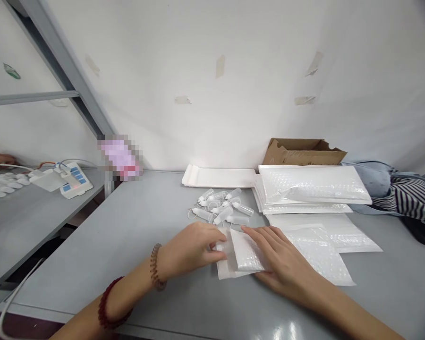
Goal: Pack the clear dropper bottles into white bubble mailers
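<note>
Holding a white bubble mailer (250, 257) in the head view, the right hand (281, 257) lay at the lower centre-right of the frame, its fingers over the top of the mailer and its thumb side at the lower edge. The left hand (194, 248) came in from the lower left, thumb and forefinger curved with a narrow gap between them at the mailer's left end; whether they pinched anything, I could not tell. The mailer sat at the lower centre, just below a loose pile of small translucent bottles (221, 208). Above that pile, a flat white packet (223, 177) lay along the wall (198, 56). More bubble mailers (311, 184) were stacked at the centre-right, with others spread beneath them, and an open cardboard box (304, 155) stood behind. Striped cloth (416, 196) was bunched at the right edge. At the left, a power strip (77, 180) rested on a separate grey surface (56, 217), and a pixelated pink-purple item (119, 156) showed near the grey table's (145, 208) far-left corner.
</note>
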A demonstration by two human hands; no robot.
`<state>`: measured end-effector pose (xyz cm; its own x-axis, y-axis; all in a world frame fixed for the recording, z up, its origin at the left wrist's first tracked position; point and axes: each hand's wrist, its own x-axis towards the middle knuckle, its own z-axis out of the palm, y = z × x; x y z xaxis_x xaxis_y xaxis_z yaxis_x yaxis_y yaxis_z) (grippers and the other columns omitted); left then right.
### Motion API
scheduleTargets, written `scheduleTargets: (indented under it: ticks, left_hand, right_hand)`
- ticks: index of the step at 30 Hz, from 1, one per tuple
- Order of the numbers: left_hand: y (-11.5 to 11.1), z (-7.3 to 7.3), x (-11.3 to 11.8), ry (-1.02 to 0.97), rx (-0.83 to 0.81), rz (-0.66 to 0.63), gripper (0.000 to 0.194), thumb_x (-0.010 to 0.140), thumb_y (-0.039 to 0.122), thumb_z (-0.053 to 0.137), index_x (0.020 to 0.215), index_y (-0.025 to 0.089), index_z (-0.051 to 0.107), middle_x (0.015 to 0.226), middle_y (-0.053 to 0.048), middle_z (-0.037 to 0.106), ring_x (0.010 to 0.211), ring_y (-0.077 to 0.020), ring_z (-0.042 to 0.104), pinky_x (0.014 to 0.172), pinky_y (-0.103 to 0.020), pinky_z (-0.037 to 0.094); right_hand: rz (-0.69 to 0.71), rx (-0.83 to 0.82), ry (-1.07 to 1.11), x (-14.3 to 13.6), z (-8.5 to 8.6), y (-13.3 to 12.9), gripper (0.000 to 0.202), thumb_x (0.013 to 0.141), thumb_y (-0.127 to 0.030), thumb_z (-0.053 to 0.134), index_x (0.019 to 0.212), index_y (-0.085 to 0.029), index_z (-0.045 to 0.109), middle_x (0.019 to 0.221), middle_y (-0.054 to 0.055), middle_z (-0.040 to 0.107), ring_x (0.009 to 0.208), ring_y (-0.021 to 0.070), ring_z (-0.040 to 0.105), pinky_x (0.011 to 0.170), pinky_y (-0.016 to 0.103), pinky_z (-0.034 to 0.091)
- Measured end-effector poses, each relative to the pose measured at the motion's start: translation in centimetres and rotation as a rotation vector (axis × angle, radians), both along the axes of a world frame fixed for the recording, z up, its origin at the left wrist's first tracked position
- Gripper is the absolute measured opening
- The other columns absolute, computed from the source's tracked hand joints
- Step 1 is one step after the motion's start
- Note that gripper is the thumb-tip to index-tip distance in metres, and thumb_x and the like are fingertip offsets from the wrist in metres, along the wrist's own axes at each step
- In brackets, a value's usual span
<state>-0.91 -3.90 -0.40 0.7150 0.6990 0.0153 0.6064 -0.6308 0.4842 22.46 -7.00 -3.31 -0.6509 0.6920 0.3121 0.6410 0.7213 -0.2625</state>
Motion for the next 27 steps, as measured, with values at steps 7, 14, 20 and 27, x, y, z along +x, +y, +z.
scheduleTargets:
  ticks: [7, 14, 20, 27]
  left_hand:
    - [-2.5, -0.9, 1.3, 0.179, 0.231, -0.087, 0.018, 0.085, 0.004, 0.042, 0.091, 0.014, 0.057, 0.088, -0.005, 0.061, 0.062, -0.0144, 0.052, 0.052, -0.025, 0.036]
    - [-2.6, -2.5, 1.8, -0.135, 0.173, -0.092, 0.022, 0.083, 0.005, 0.042, 0.064, 0.017, 0.045, 0.062, 0.001, 0.052, 0.054, -0.0105, 0.039, 0.05, -0.023, 0.028]
    - [-2.6, -2.5, 3.0, -0.45, -0.062, 0.109, 0.025, 0.078, 0.005, 0.044, 0.058, 0.017, 0.035, 0.054, 0.005, 0.035, 0.051, -0.0078, 0.029, 0.05, -0.022, 0.026]
    - [-2.0, -0.9, 2.2, -0.376, -0.409, -0.011, 0.016, 0.081, 0.013, 0.045, 0.068, 0.015, 0.054, 0.065, 0.002, 0.053, 0.061, -0.0107, 0.047, 0.056, -0.02, 0.039]
  right_hand:
    - [-0.002, 0.027, 0.006, -0.1, -0.3, 0.0, 0.063, 0.077, -0.009, 0.048, 0.136, -0.013, 0.027, 0.115, 0.015, 0.054, 0.101, 0.0293, 0.049, 0.084, 0.047, 0.042]
    - [0.042, 0.043, 0.016, -0.1, -0.3, -0.1, 0.058, 0.078, -0.01, 0.047, 0.133, -0.012, 0.03, 0.111, 0.015, 0.055, 0.098, 0.0289, 0.05, 0.08, 0.046, 0.044]
    - [0.035, 0.081, 0.041, -0.3, 0.0, -0.2, 0.056, 0.077, -0.012, 0.047, 0.131, -0.012, 0.032, 0.109, 0.015, 0.056, 0.095, 0.0285, 0.051, 0.078, 0.044, 0.046]
    - [0.008, 0.059, 0.036, -0.2, 0.0, -0.3, 0.058, 0.077, -0.011, 0.047, 0.132, -0.015, 0.03, 0.111, 0.014, 0.056, 0.098, 0.028, 0.051, 0.08, 0.044, 0.046]
